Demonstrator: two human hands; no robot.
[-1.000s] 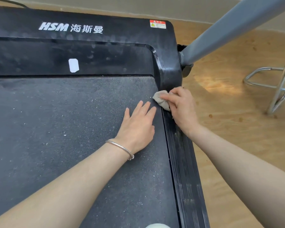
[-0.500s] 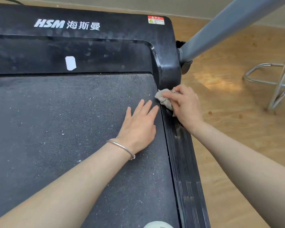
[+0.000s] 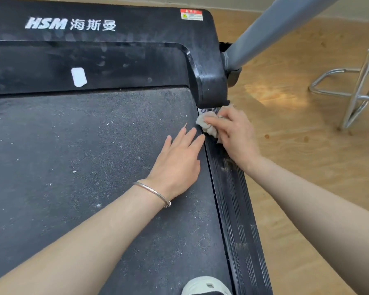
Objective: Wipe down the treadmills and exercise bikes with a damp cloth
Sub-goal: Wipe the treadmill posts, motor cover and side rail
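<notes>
On side rail (image 3: 237, 209): right hand (image 3: 237, 135) grips cloth (image 3: 207, 124).

There is one treadmill (image 3: 73, 167), one cloth (image 3: 207, 124) and one shoe (image 3: 202, 285). Two hands show, the left hand (image 3: 177, 160) and the right hand (image 3: 237, 135), with one bracelet (image 3: 151, 191). Also counted: one warning sticker (image 3: 191, 14), one white label (image 3: 78, 77), one line of brand lettering (image 3: 70, 24), one grey post (image 3: 271, 28) and one metal frame (image 3: 358, 86)
</notes>
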